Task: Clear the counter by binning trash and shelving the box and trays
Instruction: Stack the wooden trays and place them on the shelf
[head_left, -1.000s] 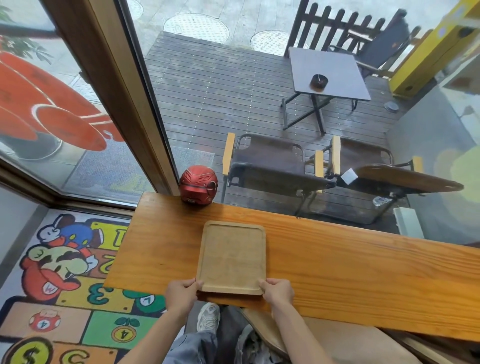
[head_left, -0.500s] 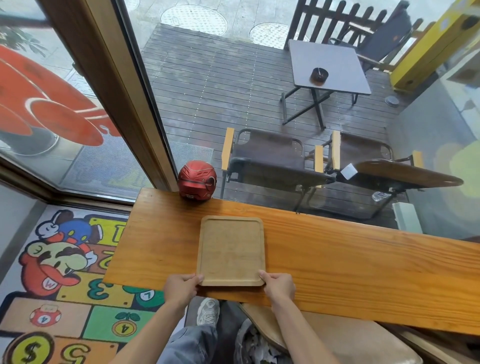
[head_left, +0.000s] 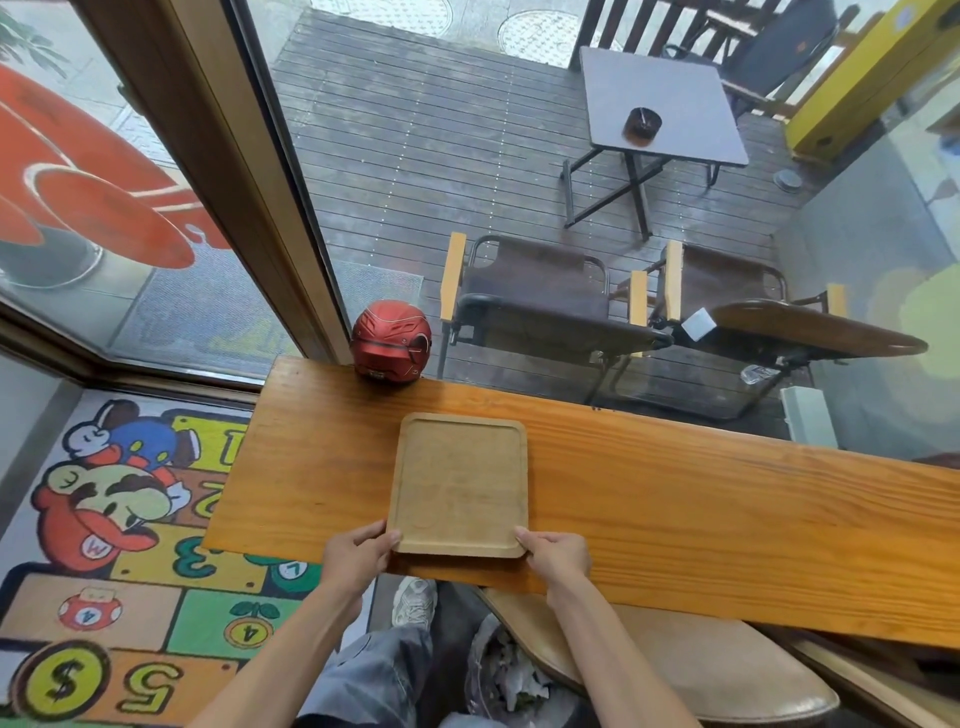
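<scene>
Gripping the wooden tray (head_left: 460, 483) at its two near corners, I have my left hand (head_left: 358, 556) pinching the near left corner, thumb on the rim and fingers curled under the edge, and my right hand (head_left: 557, 561) clamped the same way on the near right corner. Over the last second little has changed: both hands were already on those corners and the tray has kept its place, flat on the wooden counter (head_left: 675, 509) with its near edge close to the counter's near lip. Only my view has tipped a touch. I read that as the grip being settled and the lift not yet started. Nothing else of the task shows on the counter; a red helmet (head_left: 392, 340) sits at the far left edge. Near my feet, a bin with crumpled paper (head_left: 506, 670) suggests the trash is likely done, leaving shelving.
</scene>
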